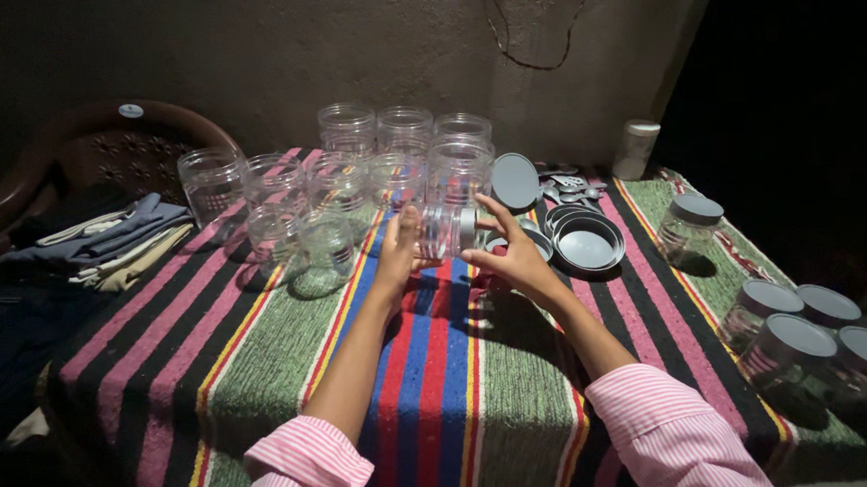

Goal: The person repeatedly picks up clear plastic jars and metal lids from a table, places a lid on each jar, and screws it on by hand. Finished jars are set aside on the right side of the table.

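Both hands meet over the middle of the worktop (286,354), which is covered by a striped cloth (428,387). Between them lies a clear plastic jar (441,229), held on its side just above the cloth. The left hand (397,257) has its grip clamped on the jar's base end, thumb up along the wall. The right hand (518,258) closes its fingers around the other end, where a grey lid (468,228) sits at the jar's mouth; whether that lid is seated fully cannot be told.

Beyond the grip and to its left stands a cluster of open jars (359,169), all without lids. Just right of the grip lie loose grey lids (587,244), some stacked inside one another, one leaning against a jar, with small silvery pieces behind them. Farther right, well apart from the hands, stand capped jars (795,343), and one more capped jar (689,228) nearer the lids.

Judging from the layout, a handful of jars are closed and set aside, one is in hand, and roughly a dozen open ones are left, so the capping looks less than halfway through. A white bottle (637,148) stands at the far edge, and folded cloths (116,242) lie on a chair to the far left.
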